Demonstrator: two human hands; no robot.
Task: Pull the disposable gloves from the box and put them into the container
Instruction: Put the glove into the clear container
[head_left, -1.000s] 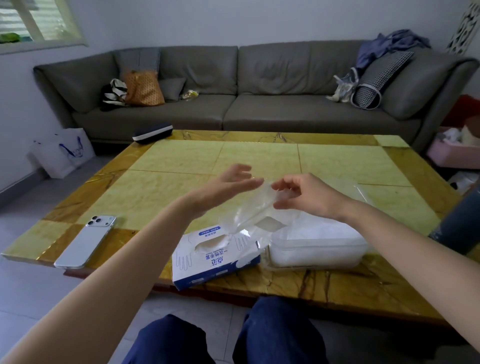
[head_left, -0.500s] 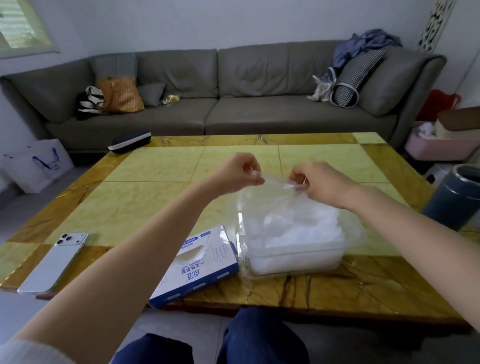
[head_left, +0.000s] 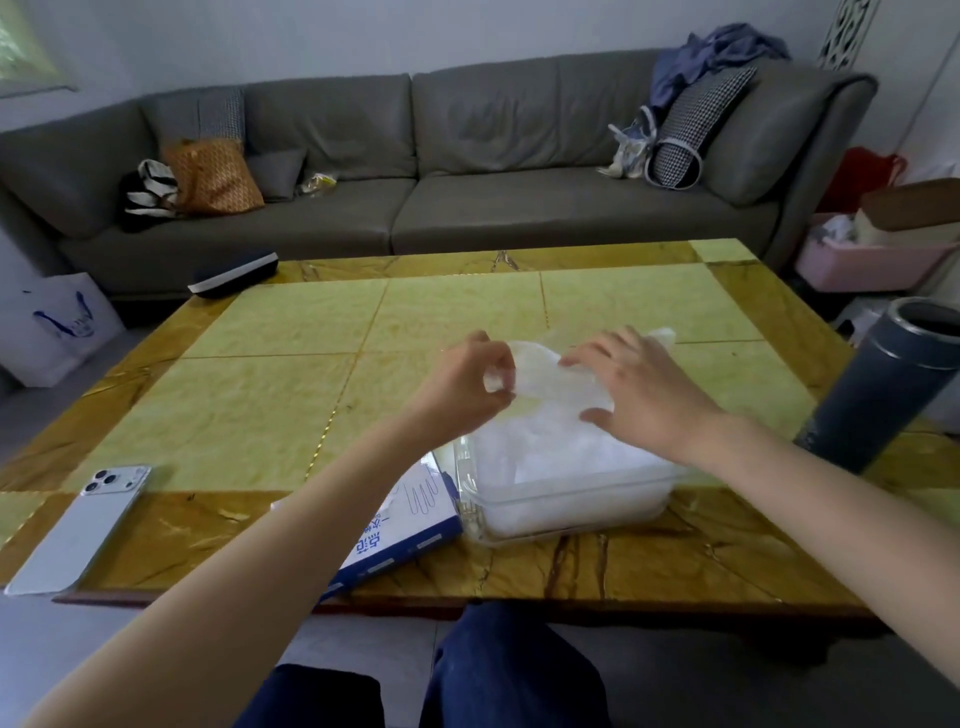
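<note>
Yellow-and-amber stone table (head_left: 291, 395) fronts a grey sofa (head_left: 467, 171). Head view: left hand (head_left: 465, 382) pinches one end of a clear disposable glove (head_left: 545, 374) between thumb and fingers. Right hand (head_left: 636, 395), fingers spread, lies flat on the glove's other end. Glove sits above the clear container (head_left: 571, 499), which holds more gloves. Glove box (head_left: 410, 525) lies touching the container's left side. Smartphone (head_left: 83, 525) rests at the table's near left edge.
</note>
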